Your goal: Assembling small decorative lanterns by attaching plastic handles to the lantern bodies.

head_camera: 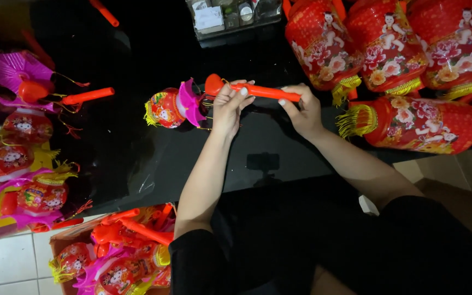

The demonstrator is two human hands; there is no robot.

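Observation:
My left hand [229, 108] grips the bulb end of an orange plastic handle stick [258, 90], held level above a glossy black table [137, 147]. My right hand [301, 109] pinches the stick's other end. A small red lantern [166, 107] with a pink frill and yellow fringe hangs from thin strings at the stick's bulb end, just left of my left hand, resting on the table.
Large red flowered lanterns [389, 49] with yellow tassels crowd the right side. Small finished lanterns [25, 136] lie along the left edge. A cardboard box [116, 257] of lanterns and orange sticks sits on the tiled floor below. A clear tray [230, 16] stands at the back.

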